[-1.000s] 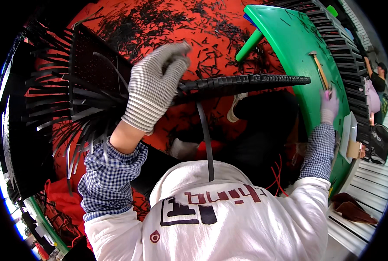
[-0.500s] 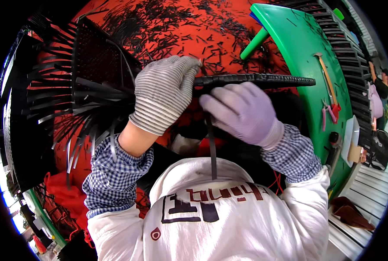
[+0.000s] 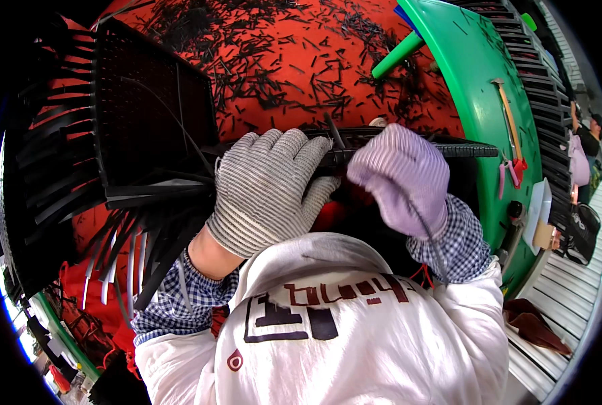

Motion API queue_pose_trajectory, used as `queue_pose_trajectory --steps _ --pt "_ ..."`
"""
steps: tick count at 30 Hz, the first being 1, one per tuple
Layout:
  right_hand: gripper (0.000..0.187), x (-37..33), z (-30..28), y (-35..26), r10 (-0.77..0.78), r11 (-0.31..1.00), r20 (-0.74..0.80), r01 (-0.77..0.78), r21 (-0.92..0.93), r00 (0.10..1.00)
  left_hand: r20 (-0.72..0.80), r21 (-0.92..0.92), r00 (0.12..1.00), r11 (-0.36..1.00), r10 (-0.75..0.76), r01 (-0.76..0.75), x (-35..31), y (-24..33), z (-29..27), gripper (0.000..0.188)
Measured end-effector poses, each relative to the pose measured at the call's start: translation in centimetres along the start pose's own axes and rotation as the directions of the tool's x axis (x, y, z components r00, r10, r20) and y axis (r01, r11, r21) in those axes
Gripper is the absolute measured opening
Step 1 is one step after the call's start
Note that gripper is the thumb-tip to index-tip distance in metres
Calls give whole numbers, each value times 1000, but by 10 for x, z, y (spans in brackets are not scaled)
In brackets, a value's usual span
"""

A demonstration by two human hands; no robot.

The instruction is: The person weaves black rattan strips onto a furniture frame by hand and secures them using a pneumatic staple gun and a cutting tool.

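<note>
In a grey striped glove, my left hand (image 3: 270, 185) wraps its fingers over the near end of a black wrapped rim (image 3: 466, 148), thumb below it. My right hand (image 3: 405, 179), gloved in light purple, is closed just right of it, in front of the rim. A thin black plastic strip (image 3: 420, 216) trails from beneath that fist toward my right sleeve. Between the hands, a short strip end (image 3: 335, 132) sticks up at the rim. To the left, a dark woven panel (image 3: 156, 101) joins this work, with many loose strips (image 3: 159, 250) fanning from its edges.
Black strip offcuts (image 3: 321, 81) litter the red floor ahead. On the right stands a green table (image 3: 473, 61) holding a hammer (image 3: 508, 121) and pink-handled pliers (image 3: 506, 174). Beyond it, another person (image 3: 591, 138) is partly in view.
My left hand has come down and nearer, onto the rim. My right hand has shifted right and closed. The strip that hung down between the hands now trails under the right fist.
</note>
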State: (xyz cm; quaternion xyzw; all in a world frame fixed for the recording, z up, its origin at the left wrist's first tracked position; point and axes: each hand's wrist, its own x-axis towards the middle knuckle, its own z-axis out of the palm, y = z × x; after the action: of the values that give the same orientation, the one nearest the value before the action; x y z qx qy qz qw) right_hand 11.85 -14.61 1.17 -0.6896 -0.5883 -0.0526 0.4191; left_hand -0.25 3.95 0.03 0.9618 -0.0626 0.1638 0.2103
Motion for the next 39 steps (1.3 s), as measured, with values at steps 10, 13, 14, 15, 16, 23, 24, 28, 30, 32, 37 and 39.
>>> queue_pose_trajectory --steps 10,13,14,15,16,23,24,28,30,32,37,39 --pt "2 7 -8 -14 11 1000 41 -10 -5 999 35 179 997 982 -63 56 -5 9 13 31" --pt "5 18 -5 -6 105 994 26 -106 26 994 -5 197 999 979 -45 45 -5 11 14 33" --pt "3 21 -2 3 131 990 49 -133 51 990 -18 204 999 978 -45 47 -5 12 14 34" --pt "4 22 2 10 142 983 54 -148 112 988 25 206 997 977 -70 63 -4 13 11 34" --pt "8 22 5 15 154 972 61 -163 172 986 26 205 997 977 -67 60 -5 12 11 34" --pt "32 33 17 27 436 865 198 -470 177 878 4 185 998 981 -64 62 -9 16 12 33" --pt "32 35 16 29 441 863 191 -473 177 877 -6 152 998 987 -61 62 -8 17 11 31" --pt "31 46 17 45 552 790 461 -613 -22 695 -148 -18 985 996 -91 89 -12 20 11 34" --pt "36 53 18 45 571 759 617 -635 -145 542 -125 -13 989 997 -74 73 -12 21 11 35" --pt "40 48 20 48 563 761 625 -635 -137 540 -104 -8 992 998 -67 67 -11 24 11 38" --pt "36 43 26 48 513 804 692 -566 -181 508 -86 -3 995 998 -56 56 -13 28 9 38" --pt "34 36 26 47 453 853 665 -505 -130 594 -81 0 996 999 -48 48 -14 28 9 37"
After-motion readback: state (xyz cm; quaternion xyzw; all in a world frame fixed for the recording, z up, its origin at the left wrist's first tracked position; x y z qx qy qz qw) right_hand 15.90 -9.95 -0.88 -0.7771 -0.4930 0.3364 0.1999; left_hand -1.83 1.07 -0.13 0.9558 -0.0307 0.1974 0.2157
